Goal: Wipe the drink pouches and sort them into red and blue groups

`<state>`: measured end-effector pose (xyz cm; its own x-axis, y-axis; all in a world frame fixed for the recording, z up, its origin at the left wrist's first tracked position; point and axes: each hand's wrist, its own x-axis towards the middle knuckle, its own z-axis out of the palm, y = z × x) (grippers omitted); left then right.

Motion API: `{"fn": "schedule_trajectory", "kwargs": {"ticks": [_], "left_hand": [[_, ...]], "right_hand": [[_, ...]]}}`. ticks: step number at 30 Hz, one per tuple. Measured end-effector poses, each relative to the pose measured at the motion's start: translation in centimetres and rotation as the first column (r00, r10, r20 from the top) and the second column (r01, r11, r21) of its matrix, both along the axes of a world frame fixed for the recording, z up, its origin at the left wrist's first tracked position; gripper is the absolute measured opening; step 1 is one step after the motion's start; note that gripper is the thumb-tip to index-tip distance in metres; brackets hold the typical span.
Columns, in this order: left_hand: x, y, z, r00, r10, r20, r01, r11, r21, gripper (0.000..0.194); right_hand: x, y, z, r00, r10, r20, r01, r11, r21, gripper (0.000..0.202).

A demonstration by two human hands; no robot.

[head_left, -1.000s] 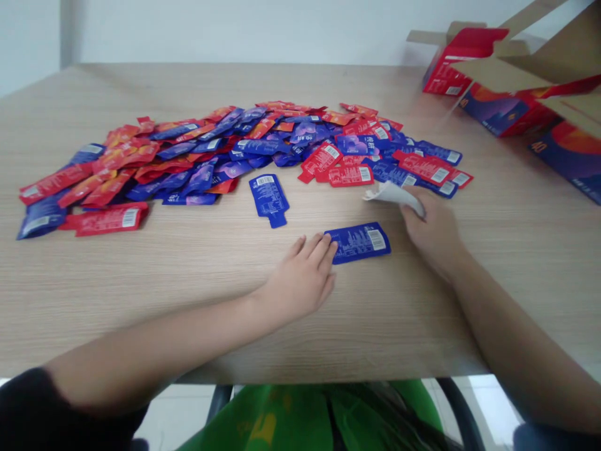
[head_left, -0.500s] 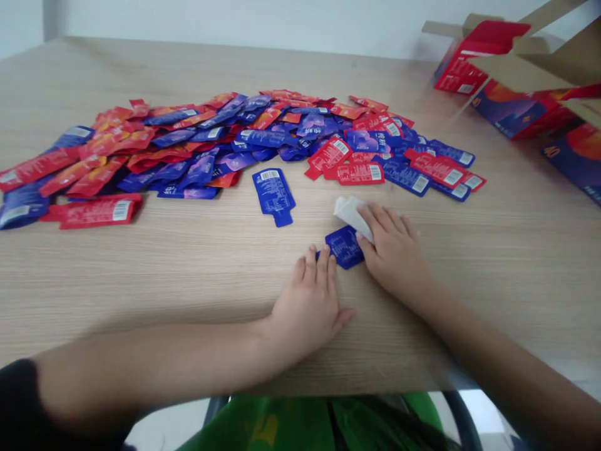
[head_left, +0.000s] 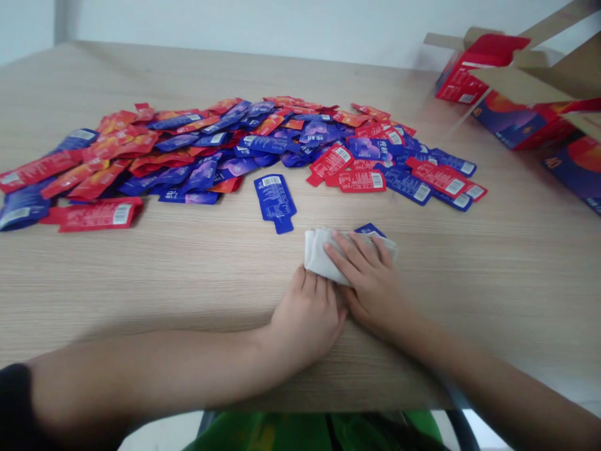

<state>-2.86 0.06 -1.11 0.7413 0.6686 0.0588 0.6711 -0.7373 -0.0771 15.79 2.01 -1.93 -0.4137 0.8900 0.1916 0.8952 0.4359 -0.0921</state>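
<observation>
A folded white cloth (head_left: 323,257) lies over most of a blue sachet (head_left: 370,230), whose upper edge alone shows behind it. Spread on top of the cloth, my right hand (head_left: 373,275) presses it down onto the sachet. My left hand (head_left: 310,310) rests on the table just below, holding the sachet's narrow end; its fingertips are hidden beneath the cloth's near edge. Another blue sachet (head_left: 276,202), flat with its barcode up, lies by itself beyond my left hand.
A wide heap of red and blue sachets (head_left: 225,150) stretches across the wooden table (head_left: 141,288). At the far right stand open printed cartons (head_left: 521,122) with raised flaps, one red carton (head_left: 481,69) behind the others. A pale wall closes off the back.
My right hand has slid left with the cloth, covering the sachet's middle and narrow end and reaching my left fingertips. My left hand has stayed almost in place, its thumb drawn in.
</observation>
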Motion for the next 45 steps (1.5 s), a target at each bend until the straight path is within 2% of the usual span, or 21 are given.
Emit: {"fn": "schedule_trajectory", "kwargs": {"ticks": [1, 2, 4, 5, 6, 10, 11, 14, 15, 19, 23, 26, 28, 29, 31, 34, 36, 38, 41, 45], "left_hand": [[0.0, 0.0, 0.0, 1.000, -0.002, 0.005, 0.002, 1.000, 0.004, 0.057], [0.0, 0.0, 0.0, 1.000, -0.001, 0.008, 0.001, 1.000, 0.014, 0.058], [-0.1, 0.1, 0.0, 1.000, 0.000, 0.003, -0.001, 0.999, 0.039, 0.061], [-0.1, 0.1, 0.0, 1.000, 0.003, -0.005, -0.002, 0.999, 0.048, 0.062], [-0.1, 0.1, 0.0, 1.000, 0.009, -0.017, -0.008, 0.999, 0.052, 0.063], [0.0, 0.5, -0.1, 0.999, 0.046, -0.027, -0.044, 0.997, 0.070, 0.064], [0.0, 0.6, -0.1, 0.999, 0.050, -0.021, -0.049, 0.996, 0.075, 0.064], [0.3, 0.8, -0.3, 0.998, 0.061, -0.017, -0.059, 0.994, 0.093, 0.062], [0.3, 0.8, -0.4, 0.997, 0.078, -0.021, -0.076, 0.992, 0.096, 0.062], [0.5, 0.4, -0.4, 0.980, 0.197, -0.021, -0.194, 0.978, 0.080, 0.064], [0.7, -0.4, -0.2, 0.980, 0.196, -0.012, -0.196, 0.980, 0.015, 0.061], [1.6, 0.0, -0.1, 0.985, 0.171, -0.008, -0.171, 0.983, -0.071, 0.064], [3.0, 1.5, 0.0, 0.989, 0.144, -0.018, -0.145, 0.983, -0.117, 0.066], [3.8, 2.7, 0.0, 0.991, 0.136, -0.018, -0.137, 0.982, -0.131, 0.066], [5.9, 5.9, 0.0, 0.990, 0.144, 0.012, -0.141, 0.979, -0.150, 0.066], [9.2, 11.3, -0.1, 0.972, 0.220, 0.080, -0.205, 0.965, -0.164, 0.067], [10.9, 14.2, -0.4, 0.965, 0.245, 0.090, -0.229, 0.961, -0.157, 0.069], [11.8, 16.1, -0.7, 0.964, 0.248, 0.096, -0.233, 0.962, -0.144, 0.071], [11.6, 17.1, -0.8, 0.970, 0.206, 0.129, -0.193, 0.976, -0.105, 0.070], [8.7, 17.9, 0.3, 0.972, 0.125, 0.197, -0.130, 0.991, 0.012, 0.054]], "right_hand": [[0.2, 0.0, 0.0, 1.000, 0.007, -0.002, -0.007, 1.000, -0.004, 0.050], [0.4, 0.1, 0.0, 0.999, -0.042, -0.008, 0.042, 0.999, 0.005, 0.050], [1.1, 0.5, 0.0, 0.976, -0.217, -0.026, 0.218, 0.975, 0.043, 0.051], [1.4, 0.6, -0.1, 0.962, -0.272, -0.033, 0.273, 0.960, 0.058, 0.051], [1.6, 0.7, -0.1, 0.960, -0.276, -0.033, 0.278, 0.958, 0.063, 0.052], [1.7, 0.9, -0.2, 0.999, -0.021, -0.025, 0.021, 1.000, 0.005, 0.053], [1.8, 1.0, -0.3, 0.999, -0.034, -0.042, 0.034, 0.999, 0.004, 0.053], [2.2, 1.5, -0.7, 0.976, -0.187, -0.111, 0.193, 0.980, 0.040, 0.052], [2.3, 1.5, -0.8, 0.975, -0.187, -0.124, 0.195, 0.980, 0.052, 0.052], [2.6, 0.9, -1.0, 0.991, -0.017, -0.133, 0.023, 0.999, 0.042, 0.053], [4.2, 0.3, -0.7, 0.978, -0.090, -0.188, 0.113, 0.987, 0.117, 0.050], [5.5, -0.2, -1.3, 0.985, 0.038, -0.166, -0.004, 0.979, 0.202, 0.056], [6.3, 0.0, -2.1, 0.985, 0.103, -0.135, -0.068, 0.968, 0.240, 0.066], [6.8, 0.4, -2.5, 0.987, 0.091, -0.132, -0.056, 0.966, 0.254, 0.069], [8.3, 1.7, -3.3, 0.987, -0.004, -0.159, 0.048, 0.959, 0.280, 0.067], [11.0, 4.0, -4.0, 0.970, -0.122, -0.208, 0.178, 0.945, 0.276, 0.058], [12.3, 4.7, -4.4, 0.969, -0.132, -0.210, 0.186, 0.948, 0.260, 0.054], [12.7, 4.6, -4.7, 0.975, -0.119, -0.190, 0.166, 0.953, 0.254, 0.053], [12.4, 3.9, -5.0, 0.984, -0.109, -0.144, 0.143, 0.955, 0.259, 0.053], [12.4, 3.4, -5.5, 0.989, -0.097, -0.113, 0.123, 0.960, 0.251, 0.054]]}}
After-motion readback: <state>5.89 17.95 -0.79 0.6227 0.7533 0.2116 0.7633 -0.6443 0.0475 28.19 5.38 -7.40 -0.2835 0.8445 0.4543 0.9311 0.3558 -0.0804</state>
